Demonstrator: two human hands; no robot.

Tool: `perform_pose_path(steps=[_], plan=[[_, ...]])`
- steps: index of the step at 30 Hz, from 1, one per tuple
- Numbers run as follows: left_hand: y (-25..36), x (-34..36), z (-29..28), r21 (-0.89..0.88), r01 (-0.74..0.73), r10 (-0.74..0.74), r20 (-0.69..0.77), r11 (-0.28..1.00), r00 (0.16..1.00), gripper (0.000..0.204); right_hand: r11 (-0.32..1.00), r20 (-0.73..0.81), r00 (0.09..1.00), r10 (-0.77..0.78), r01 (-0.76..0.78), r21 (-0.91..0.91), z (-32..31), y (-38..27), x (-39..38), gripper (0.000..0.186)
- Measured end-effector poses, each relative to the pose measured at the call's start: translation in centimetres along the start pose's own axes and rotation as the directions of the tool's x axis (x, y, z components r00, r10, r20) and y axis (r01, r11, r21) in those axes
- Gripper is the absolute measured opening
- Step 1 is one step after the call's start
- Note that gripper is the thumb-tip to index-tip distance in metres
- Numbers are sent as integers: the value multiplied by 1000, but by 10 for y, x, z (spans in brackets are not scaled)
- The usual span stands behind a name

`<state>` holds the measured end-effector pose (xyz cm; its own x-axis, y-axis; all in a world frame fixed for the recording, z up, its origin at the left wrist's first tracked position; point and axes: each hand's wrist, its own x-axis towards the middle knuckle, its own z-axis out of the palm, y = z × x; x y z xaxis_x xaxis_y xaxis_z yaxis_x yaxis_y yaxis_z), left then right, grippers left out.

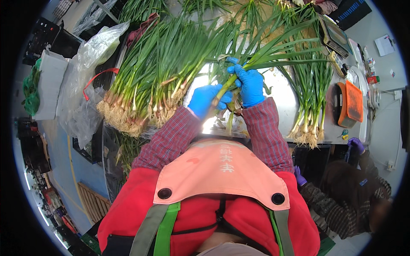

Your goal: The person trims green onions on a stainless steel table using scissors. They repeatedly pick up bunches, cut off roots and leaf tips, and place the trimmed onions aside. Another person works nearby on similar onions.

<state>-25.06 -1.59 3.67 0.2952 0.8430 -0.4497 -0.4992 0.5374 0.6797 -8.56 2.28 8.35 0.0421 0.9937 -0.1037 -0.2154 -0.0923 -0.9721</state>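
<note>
In blue gloves, both my hands grip one green garlic stalk (227, 85) over the metal table. My left hand (204, 100) is closed round its lower, root end, slightly blurred. Higher up the stem, my right hand (252, 87) is closed with the fingers wrapped round it, and the leaves fan out to the upper right. My palm and fingers hide part of the stem. Peeled scraps hang and lie under my hands. Left of them lies a large heap of green garlic (149, 81), roots toward me. A smaller row of green garlic (311, 100) lies to the right.
An orange-topped scale (353, 101) stands at the table's right end, with another scale (335, 36) behind it. Clear plastic bags (85, 81) hang at the left. At lower right, a person in purple gloves (355, 146) bends beside the table. More green garlic (252, 15) lies at the far side.
</note>
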Motion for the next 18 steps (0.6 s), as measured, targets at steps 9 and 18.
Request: perform_pose_path(steps=[9, 18], plan=[[-35, 37, -112, 595, -126, 245, -124, 793, 962, 34, 982, -200, 973, -111, 138, 127, -49, -33, 17, 30], [33, -6, 27, 285, -198, 160, 151, 938, 975, 43, 999, -95, 995, 7, -11, -39, -17, -12, 19, 28]])
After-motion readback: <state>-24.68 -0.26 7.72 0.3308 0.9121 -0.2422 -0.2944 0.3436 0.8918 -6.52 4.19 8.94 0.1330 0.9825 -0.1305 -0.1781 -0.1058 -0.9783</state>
